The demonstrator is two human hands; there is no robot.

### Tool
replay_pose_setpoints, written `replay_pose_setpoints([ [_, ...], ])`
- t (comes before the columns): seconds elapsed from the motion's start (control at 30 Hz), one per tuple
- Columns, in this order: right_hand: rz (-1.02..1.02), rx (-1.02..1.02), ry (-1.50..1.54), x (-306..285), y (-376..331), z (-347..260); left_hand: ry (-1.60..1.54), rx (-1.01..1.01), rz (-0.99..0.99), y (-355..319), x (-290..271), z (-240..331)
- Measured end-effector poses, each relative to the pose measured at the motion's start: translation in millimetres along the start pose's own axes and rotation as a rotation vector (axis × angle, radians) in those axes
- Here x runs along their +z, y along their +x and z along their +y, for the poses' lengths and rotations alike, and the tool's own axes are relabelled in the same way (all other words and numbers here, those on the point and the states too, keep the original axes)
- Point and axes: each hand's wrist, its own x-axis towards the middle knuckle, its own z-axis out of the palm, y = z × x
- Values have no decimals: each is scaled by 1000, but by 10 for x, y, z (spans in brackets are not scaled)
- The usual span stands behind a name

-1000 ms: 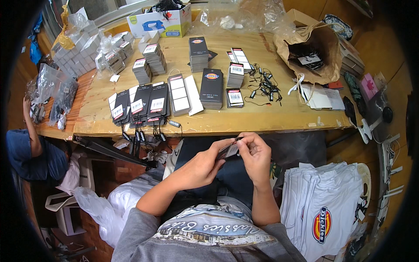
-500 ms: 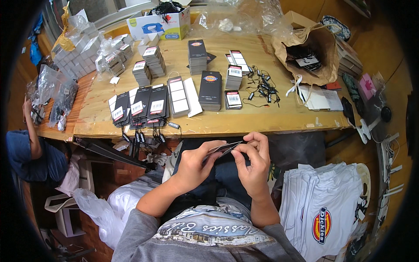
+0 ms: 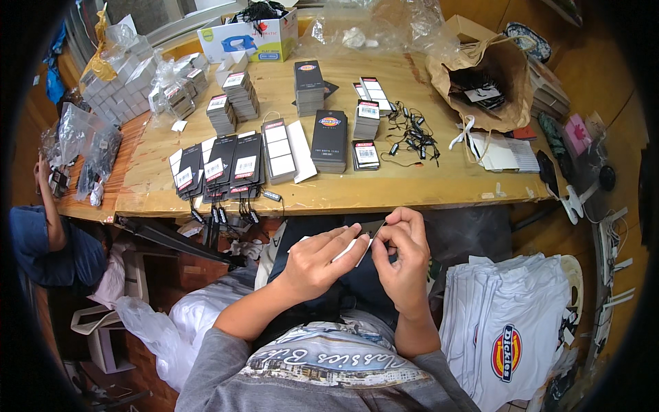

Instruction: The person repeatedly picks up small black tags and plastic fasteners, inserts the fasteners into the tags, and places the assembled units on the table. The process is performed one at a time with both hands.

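Dark and white tag cards (image 3: pixel 371 227) are held between both hands above the lap, just in front of the near edge of the table (image 3: pixel 439 185). By the left hand (image 3: pixel 317 264) the cards are gripped, with the fingers laid nearly straight across them; the left thumb is hidden. By the right hand (image 3: pixel 401 257) the far end is pinched between thumb and curled fingers, with almost no gap left at the tips. The number of cards held cannot be told, as most of their surface is covered by the left fingers.

On the table, beyond the hands, black tags (image 3: pixel 233 161) are laid in overlapping rows, their black cords hung over the near edge. To the right of these, a white-panelled tag stack (image 3: pixel 279 154) is placed, then a black card stack (image 3: pixel 329 141). Small barcode cards (image 3: pixel 366 155) are set just beside it. Loose black cords (image 3: pixel 415 134) are tangled farther right, and a brown paper bag (image 3: pixel 508 82) is stood near the right end.

White shirts (image 3: pixel 508 329) are piled below, at the right. At the far left, another person (image 3: pixel 48 240) is seen, with one arm reached onto a reddish table (image 3: pixel 130 147).
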Motion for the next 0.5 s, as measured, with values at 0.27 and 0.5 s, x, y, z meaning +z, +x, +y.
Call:
replay_pose_setpoints([
  [0.27,59,-57,129,73,14,146,-400,-409,-86,70,-132,65],
  [0.5,137,-176,-11,109,-20,52,-538,-716,150,43,-120,29],
])
